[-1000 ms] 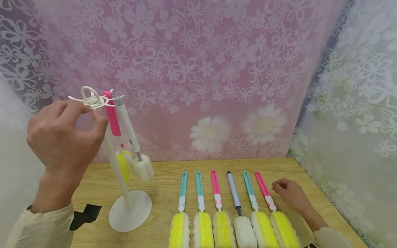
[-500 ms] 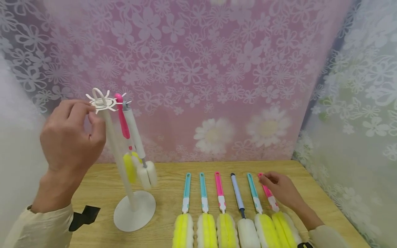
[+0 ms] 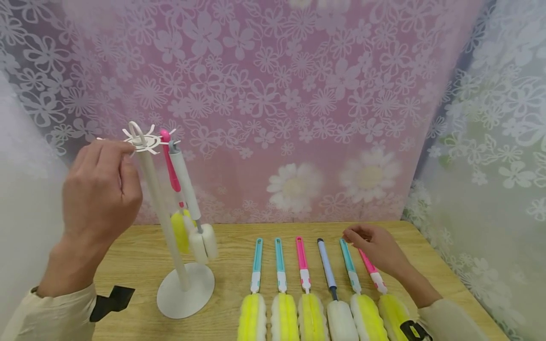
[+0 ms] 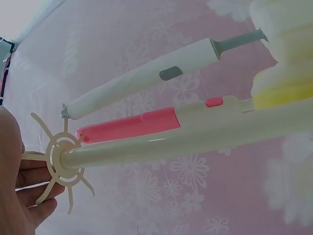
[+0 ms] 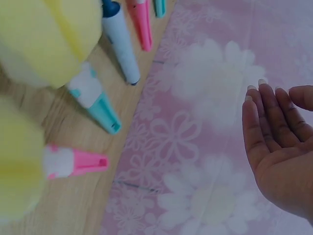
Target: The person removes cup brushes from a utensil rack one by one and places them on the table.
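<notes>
My left hand (image 3: 100,189) holds a prong at the near left of the top of a white hanging rack (image 3: 159,203); in the left wrist view its fingers (image 4: 41,196) lie behind the prongs. From the rack hang a pink-handled sponge brush (image 3: 171,173) and a white-handled sponge brush (image 3: 185,184). My right hand (image 3: 377,248) hovers with loosely bent fingers and nothing in them. Below it lie a teal-handled sponge brush (image 3: 348,260) and a pink-handled brush (image 3: 372,267), whose handle end the hand covers in the head view.
Further left in the row lie a lilac-handled brush (image 3: 326,265), another pink-handled brush (image 3: 302,258) and two teal-handled ones (image 3: 279,258). The rack's round base (image 3: 185,293) stands on the wooden table (image 3: 230,246). Flowered curtain (image 3: 273,104) hangs behind.
My right hand has moved left from beside the row to above its rightmost handles. The rack top has turned slightly, with my left hand keeping at its edge. The hanging brushes sway less.
</notes>
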`<action>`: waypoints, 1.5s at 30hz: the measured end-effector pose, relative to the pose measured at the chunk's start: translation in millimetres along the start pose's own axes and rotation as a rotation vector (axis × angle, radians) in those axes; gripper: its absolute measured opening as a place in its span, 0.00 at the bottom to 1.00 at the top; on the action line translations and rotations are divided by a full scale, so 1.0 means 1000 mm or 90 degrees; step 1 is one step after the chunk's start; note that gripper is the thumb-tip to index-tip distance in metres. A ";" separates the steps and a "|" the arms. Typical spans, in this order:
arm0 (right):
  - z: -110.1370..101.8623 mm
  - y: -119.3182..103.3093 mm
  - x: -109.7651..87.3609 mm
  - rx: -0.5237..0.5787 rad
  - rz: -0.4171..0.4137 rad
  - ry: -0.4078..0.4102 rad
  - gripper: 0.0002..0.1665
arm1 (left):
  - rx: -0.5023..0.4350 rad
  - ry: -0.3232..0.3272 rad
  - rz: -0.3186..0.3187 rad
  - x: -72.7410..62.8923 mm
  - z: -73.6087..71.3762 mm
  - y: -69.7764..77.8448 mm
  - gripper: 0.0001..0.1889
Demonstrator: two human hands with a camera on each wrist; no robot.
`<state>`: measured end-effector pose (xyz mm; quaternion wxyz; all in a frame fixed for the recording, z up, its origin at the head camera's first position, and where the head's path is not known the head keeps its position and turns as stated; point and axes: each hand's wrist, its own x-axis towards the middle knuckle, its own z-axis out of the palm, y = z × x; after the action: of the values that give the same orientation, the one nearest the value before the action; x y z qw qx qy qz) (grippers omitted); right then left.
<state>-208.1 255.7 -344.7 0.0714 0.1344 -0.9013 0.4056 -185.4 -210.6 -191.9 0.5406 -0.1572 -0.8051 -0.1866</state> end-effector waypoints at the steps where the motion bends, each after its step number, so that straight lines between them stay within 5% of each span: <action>1: 0.001 -0.004 0.001 -0.001 -0.010 0.000 0.17 | 0.002 0.007 -0.001 0.000 0.000 0.000 0.17; 11: 0.021 -0.029 0.014 0.007 -0.022 -0.011 0.16 | 0.028 0.074 -0.045 0.004 0.006 0.004 0.25; 24: 0.081 -0.076 0.049 0.114 -0.072 -0.068 0.13 | 0.049 0.086 -0.019 0.009 0.014 0.010 0.21; 33: 0.139 -0.143 0.080 0.242 -0.141 -0.066 0.20 | 0.052 0.106 -0.051 0.007 0.011 0.008 0.20; 45: 0.173 -0.212 0.096 0.322 -0.188 -0.022 0.28 | 0.052 0.101 -0.030 0.008 0.013 0.011 0.21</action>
<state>-239.1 -26.6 -285.1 0.0789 0.2844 -0.7435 0.6001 -193.7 -194.8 -187.7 0.6042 -0.1012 -0.7700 -0.1783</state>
